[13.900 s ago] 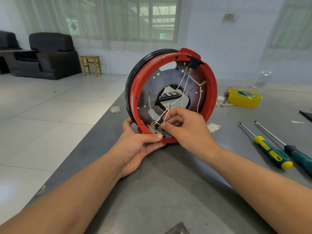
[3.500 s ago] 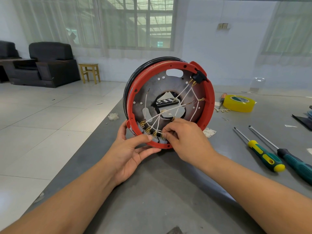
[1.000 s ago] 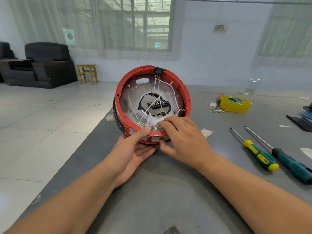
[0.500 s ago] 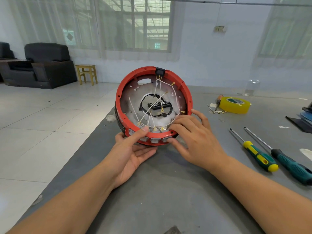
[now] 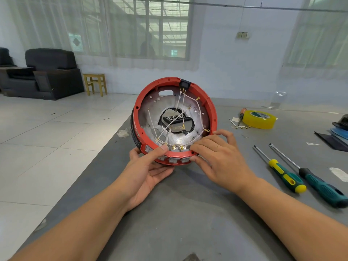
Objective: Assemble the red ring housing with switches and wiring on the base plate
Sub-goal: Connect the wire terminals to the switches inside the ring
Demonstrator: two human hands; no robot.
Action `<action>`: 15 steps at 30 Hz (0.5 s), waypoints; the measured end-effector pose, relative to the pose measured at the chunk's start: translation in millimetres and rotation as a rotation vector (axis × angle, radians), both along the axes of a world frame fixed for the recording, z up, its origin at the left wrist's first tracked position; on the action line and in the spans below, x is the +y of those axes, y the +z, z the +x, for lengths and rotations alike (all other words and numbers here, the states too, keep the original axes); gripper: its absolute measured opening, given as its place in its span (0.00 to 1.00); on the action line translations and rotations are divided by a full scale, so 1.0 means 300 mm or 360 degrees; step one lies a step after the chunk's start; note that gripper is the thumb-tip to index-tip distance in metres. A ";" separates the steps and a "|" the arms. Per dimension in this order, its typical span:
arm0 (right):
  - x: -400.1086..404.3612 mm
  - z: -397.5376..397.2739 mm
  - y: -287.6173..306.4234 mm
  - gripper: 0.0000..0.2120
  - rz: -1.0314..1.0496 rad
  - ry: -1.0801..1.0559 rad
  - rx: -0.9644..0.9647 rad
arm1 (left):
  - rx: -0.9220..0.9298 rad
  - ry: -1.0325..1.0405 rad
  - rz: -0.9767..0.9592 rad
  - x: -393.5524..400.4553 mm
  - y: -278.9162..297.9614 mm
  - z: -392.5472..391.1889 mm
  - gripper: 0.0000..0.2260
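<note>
The red ring housing (image 5: 143, 97) stands tilted on the grey table, its open side facing me. Inside it sits the silver base plate (image 5: 150, 112) with a central hole. White wires (image 5: 195, 108) with brass terminals cross the plate from a black switch (image 5: 185, 83) at the top rim. Grey switches (image 5: 172, 160) line the lower rim. My left hand (image 5: 148, 166) cups the lower left rim, thumb on the inner edge. My right hand (image 5: 218, 157) grips the lower right rim, fingers over the edge.
Two screwdrivers lie right of my right hand, one yellow-green (image 5: 282, 174) and one dark teal (image 5: 320, 185). A yellow tape roll (image 5: 259, 119) and a small orange screwdriver (image 5: 242, 113) lie farther back. Dark sheets (image 5: 335, 136) sit at the right edge. The table's left edge (image 5: 105, 147) runs close to the housing.
The housing has tipped back from upright to a lower tilt. My right hand left the terminals at the bottom and moved to the right rim. My left hand stays under the rim.
</note>
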State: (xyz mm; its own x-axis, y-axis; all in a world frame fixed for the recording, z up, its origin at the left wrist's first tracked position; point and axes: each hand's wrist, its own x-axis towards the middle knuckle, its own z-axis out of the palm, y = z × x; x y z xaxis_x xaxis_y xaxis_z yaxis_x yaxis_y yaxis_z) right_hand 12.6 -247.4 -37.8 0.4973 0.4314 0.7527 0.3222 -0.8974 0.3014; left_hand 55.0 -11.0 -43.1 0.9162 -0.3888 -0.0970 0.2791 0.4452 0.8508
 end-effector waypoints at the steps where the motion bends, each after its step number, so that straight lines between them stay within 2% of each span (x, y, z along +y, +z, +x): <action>1: 0.007 -0.003 0.002 0.10 -0.0005 -0.0017 0.0005 | 0.0001 0.0004 -0.0001 -0.001 0.001 -0.001 0.37; 9: 0.052 -0.035 0.003 0.16 0.0221 -0.0112 0.0163 | -0.0023 0.0028 0.0040 -0.015 0.010 -0.013 0.34; 13: 0.031 -0.047 0.002 0.15 0.0363 0.0012 0.0297 | -0.0113 0.0027 0.0189 -0.014 0.014 -0.008 0.37; 15: 0.017 -0.055 0.003 0.16 0.0458 0.0026 0.0398 | -0.0245 0.0059 0.0378 0.003 0.012 0.000 0.41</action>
